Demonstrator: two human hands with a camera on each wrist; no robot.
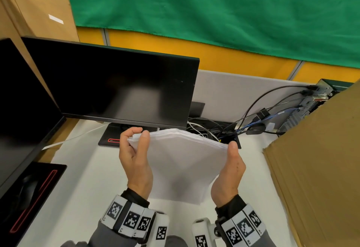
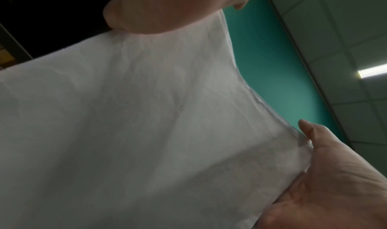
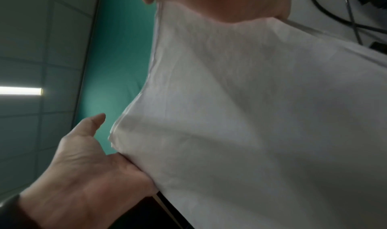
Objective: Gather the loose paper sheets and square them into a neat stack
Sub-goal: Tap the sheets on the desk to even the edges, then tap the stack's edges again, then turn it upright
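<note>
Nearest the lens, at the bottom edge of the head view: grey sleeves banded with black-and-white square-patterned marker cuffs point(image 1: 134, 220) and white plastic camera mounts point(image 1: 201, 231). Just above, at lower centre, the left hand point(image 1: 136, 161) and right hand point(image 1: 228, 174), each clasping one side of a white sheaf of paper sheets point(image 1: 181, 161) held upright, bottom edge apparently resting on the white matte desk top point(image 1: 87, 188).

Left thumb point(image 1: 144, 139) pressed on the near face, fingers curled round the top left corner. Right thumb point(image 1: 232, 147) laid along the right edge; right fingers hidden behind the sheaf in the head view. From the left wrist, the right hand's point(image 2: 326, 174) thumb at the sheaf's edge; from the right wrist, the left palm point(image 3: 87, 174) cupping the opposite side.

Gathering: seemingly done, no stray sheets visible on the desk. Squaring: unfinished. Top edges staggered and fanned, the sheaf bowed between the palms. Probably left: tapping the edges level, then laying the stack flat.

Paper thin, limp, faintly creased, translucent in the wrist views.

Further up the frame: glossy black flat monitor point(image 1: 116, 89) at centre left, its base trimmed in red; a second dark screen point(image 1: 21, 114) at far left; tangled black and blue cables point(image 1: 259, 118) at right; brown corrugated cardboard sheets point(image 1: 319, 159) at right edge; a yellow partition point(image 1: 214, 51) and green cloth backdrop point(image 1: 214, 9) across the top.
</note>
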